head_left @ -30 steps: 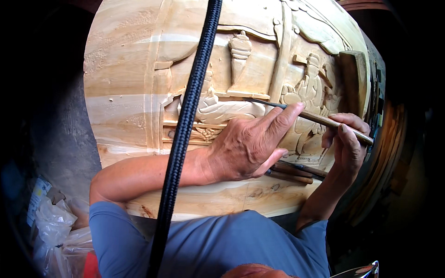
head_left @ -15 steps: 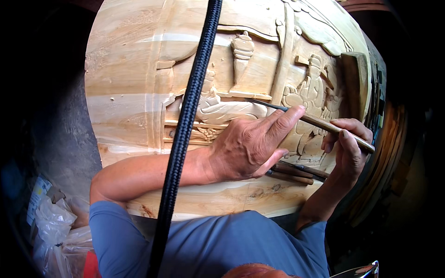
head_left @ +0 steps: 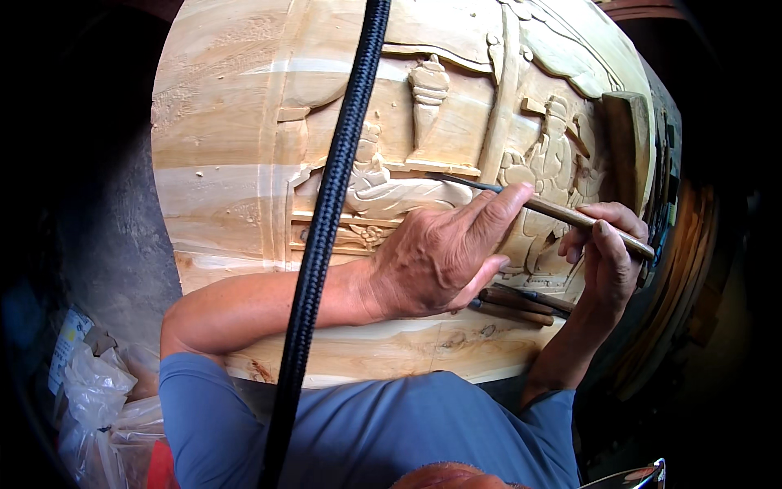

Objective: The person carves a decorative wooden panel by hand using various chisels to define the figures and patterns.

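A large pale wooden panel [head_left: 228, 163] with carved relief figures fills the view. A carving chisel [head_left: 562, 213] with a wooden handle lies across the relief, its dark blade pointing left to the carved reclining figure [head_left: 391, 196]. My left hand [head_left: 440, 257] rests on the wood and pinches the chisel's shaft near the blade. My right hand [head_left: 607, 257] grips the handle's rear end. Both forearms come up from the lower edge over my blue shirt.
More wooden-handled chisels [head_left: 517, 303] lie on the panel just under my left hand. A wooden block [head_left: 627, 147] stands at the panel's right rim. A black braided cord [head_left: 334, 228] hangs down the middle of the view. Plastic bags [head_left: 98, 407] lie at lower left.
The chisel and both hands have shifted only slightly along the carving; my right hand sits a little lower on the handle. The grip is unchanged.
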The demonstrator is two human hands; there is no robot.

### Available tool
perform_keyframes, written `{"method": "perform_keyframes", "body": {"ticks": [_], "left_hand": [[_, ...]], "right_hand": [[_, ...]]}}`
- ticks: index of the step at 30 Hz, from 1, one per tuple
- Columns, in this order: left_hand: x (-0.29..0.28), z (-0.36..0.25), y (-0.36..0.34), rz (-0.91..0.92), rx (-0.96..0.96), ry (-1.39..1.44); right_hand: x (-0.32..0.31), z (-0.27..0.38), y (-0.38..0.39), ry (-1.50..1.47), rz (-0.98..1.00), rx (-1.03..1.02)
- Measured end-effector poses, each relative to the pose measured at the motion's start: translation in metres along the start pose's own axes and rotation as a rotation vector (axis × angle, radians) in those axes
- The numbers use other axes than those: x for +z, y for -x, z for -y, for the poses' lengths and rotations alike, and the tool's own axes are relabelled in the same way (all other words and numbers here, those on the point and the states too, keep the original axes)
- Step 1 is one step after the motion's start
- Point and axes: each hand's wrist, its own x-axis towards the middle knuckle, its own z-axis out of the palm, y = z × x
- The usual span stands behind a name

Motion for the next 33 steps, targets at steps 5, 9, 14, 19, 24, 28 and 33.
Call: {"method": "perform_keyframes", "body": {"ticks": [5, 9, 14, 19, 24, 28, 33], "left_hand": [[0.0, 0.0, 0.0, -0.016, -0.003, -0.001], [0.001, 0.0, 0.0, -0.02, -0.013, -0.001], [0.001, -0.001, 0.0, -0.012, -0.02, -0.011], [0.001, 0.0, -0.001, -0.023, -0.006, -0.009], [0.0, -0.001, -0.002, -0.014, -0.021, -0.017], [-0.001, -0.001, -0.002, -0.037, -0.019, 0.0], [-0.001, -0.001, 0.0, -0.072, 0.134, -0.031]], "right_hand": [[0.002, -0.001, -0.001, -0.005, 0.013, 0.005], [0.001, -0.006, -0.003, -0.03, 0.005, 0.01], [-0.001, -0.007, -0.003, -0.035, -0.006, 0.036], [-0.005, -0.015, -0.006, -0.052, 0.033, 0.018], [-0.005, -0.021, -0.009, -0.104, 0.029, 0.025], [-0.005, -0.021, -0.006, -0.108, 0.019, 0.008], [-0.004, -0.017, 0.007, -0.071, -0.037, -0.104]]}}
